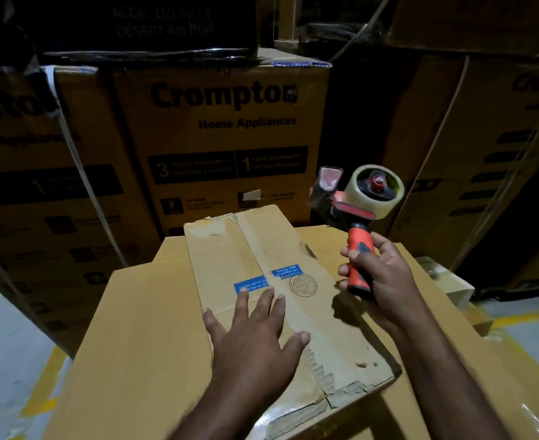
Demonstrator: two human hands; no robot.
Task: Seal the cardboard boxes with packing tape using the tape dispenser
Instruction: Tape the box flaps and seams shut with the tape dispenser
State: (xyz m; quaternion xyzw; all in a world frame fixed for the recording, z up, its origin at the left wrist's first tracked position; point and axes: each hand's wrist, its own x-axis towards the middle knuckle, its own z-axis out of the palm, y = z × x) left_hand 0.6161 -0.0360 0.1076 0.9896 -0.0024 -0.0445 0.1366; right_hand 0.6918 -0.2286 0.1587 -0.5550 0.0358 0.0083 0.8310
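Dim warehouse aisle, with tall brown cartons point(223, 138) printed "Crompton Home Appliances" stacked behind the work. At the centre lies a small cardboard box point(223, 258), worn and torn along its near edge, with an old tape strip point(255, 246) running down its middle seam. A blue label point(252, 285) and a round stamp point(301, 284) sit across that seam. The box rests on top of a larger carton point(141, 328), which serves as the bench. The left hand point(255, 331) presses flat on the near half of the small box, its fingers point(241, 304) straight and spread, their tips reaching the blue label. The right hand point(379, 281) is clenched round the orange handle of the tape dispenser point(357, 211). It holds the dispenser in the air, clear of the cardboard, above the box's far right side. The dispenser's clear tape roll point(388, 201) faces right and its blade end points left. A white strap point(77, 154) crosses the carton at left. Grey floor with a yellow line point(522, 315) shows at right.
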